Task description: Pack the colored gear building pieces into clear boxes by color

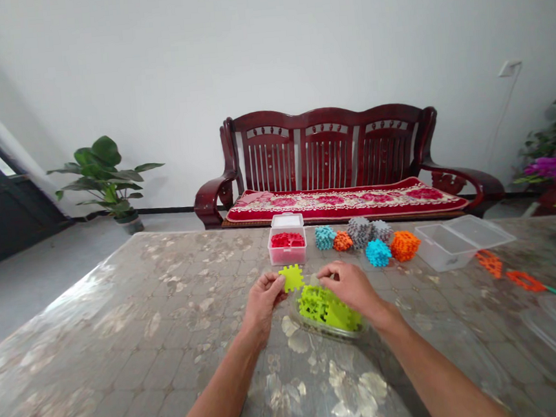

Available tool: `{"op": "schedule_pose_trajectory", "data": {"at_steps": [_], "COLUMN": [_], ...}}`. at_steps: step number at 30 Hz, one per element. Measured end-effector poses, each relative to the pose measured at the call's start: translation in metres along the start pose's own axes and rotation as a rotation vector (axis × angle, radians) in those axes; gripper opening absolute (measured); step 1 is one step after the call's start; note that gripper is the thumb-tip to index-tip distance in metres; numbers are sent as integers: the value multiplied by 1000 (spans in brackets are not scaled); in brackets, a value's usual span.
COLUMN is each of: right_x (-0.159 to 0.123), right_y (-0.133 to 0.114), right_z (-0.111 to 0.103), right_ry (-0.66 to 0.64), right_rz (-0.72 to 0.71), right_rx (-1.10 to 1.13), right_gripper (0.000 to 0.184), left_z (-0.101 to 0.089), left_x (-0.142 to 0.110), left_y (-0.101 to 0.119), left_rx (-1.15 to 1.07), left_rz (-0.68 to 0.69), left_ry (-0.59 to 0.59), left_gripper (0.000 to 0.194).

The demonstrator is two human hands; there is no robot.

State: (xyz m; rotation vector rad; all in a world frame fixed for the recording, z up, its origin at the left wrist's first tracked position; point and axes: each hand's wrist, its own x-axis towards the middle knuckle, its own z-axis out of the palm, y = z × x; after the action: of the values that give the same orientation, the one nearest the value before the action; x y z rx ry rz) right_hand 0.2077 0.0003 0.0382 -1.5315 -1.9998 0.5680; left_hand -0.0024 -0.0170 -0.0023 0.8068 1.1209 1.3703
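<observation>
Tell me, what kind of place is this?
It looks like a living room in someone's home. You can see a dark red wooden bench with a flowered cushion, and a potted leafy plant standing on the floor by the wall.

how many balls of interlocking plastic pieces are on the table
6, in a row right of the box of red pieces: teal, orange, two grey, blue and larger orange nearer.
</observation>
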Motion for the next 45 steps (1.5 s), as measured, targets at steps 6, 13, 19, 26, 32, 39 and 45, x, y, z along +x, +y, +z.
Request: {"op": "schedule_pose_trajectory", "data": {"at_steps": [6,13,19,26,32,39,45], "right_x": [-8,-19,-27,-26,-12,7,-8], "right_y": [4,-8,-22,-30,-24,-17,-27], "right_z": [-5,-4,3,12,12,6,3], "right_ry": [-35,-142,-143,-157,-147,-138,-50], "right_rz": [-138,-228,-255,-183,-10,98,4], "right_rx": [14,-263,-400,-438,-295,-90,-282], "right_gripper": [36,31,27,24,29,23,18], "left_z": [14,16,14,13,10,10,10], "left_x": [-5,-5,-6,0,1,-8,-20], "left_y": [-6,-6,-7,-9,-9,-4,0], "left_rx": [316,748,917,951,940,961,1023], "left_rz": [95,231,283,297,316,339,468], "left_ry": [-65,-17,-2,-14,-38,-26,-116], "left_gripper": [31,16,19,14,14,11,15]}}
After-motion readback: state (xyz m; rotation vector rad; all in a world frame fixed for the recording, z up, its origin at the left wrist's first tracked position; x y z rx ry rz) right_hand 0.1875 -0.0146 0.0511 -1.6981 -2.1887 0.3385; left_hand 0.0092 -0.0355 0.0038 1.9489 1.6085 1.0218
